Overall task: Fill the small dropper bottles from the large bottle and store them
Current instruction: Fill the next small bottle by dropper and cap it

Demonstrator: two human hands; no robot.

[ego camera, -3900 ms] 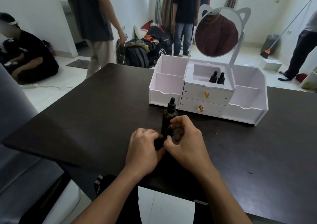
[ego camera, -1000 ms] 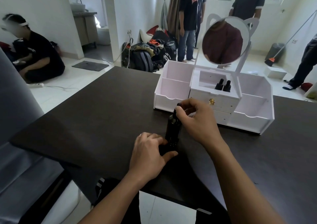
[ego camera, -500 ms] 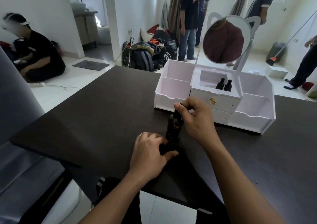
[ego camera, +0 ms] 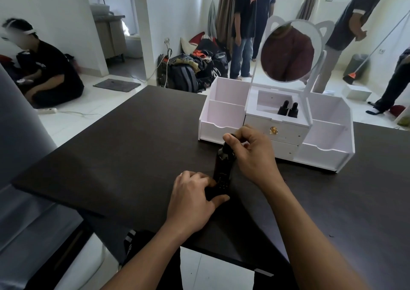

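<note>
The large dark bottle (ego camera: 222,167) stands upright on the dark table (ego camera: 133,152), just in front of the white organizer (ego camera: 221,121). My right hand (ego camera: 253,154) is closed over its dropper cap, which is mostly hidden by the fingers. My left hand (ego camera: 193,198) rests on the table at the bottle's base, gripping a small dark dropper bottle (ego camera: 218,191) that is largely hidden. Two small dropper bottles (ego camera: 288,110) stand side by side in the organizer's top middle compartment.
The organizer has a round mirror (ego camera: 288,52) on top, two drawers with gold knobs (ego camera: 274,130) and open side compartments. Several people stand or sit on the floor beyond the table. A grey seat lies to my left.
Since the earliest frame my right hand left the small bottle and took the large bottle's cap. Over the last second it has stayed there, shifting only slightly; my left hand has not moved.
</note>
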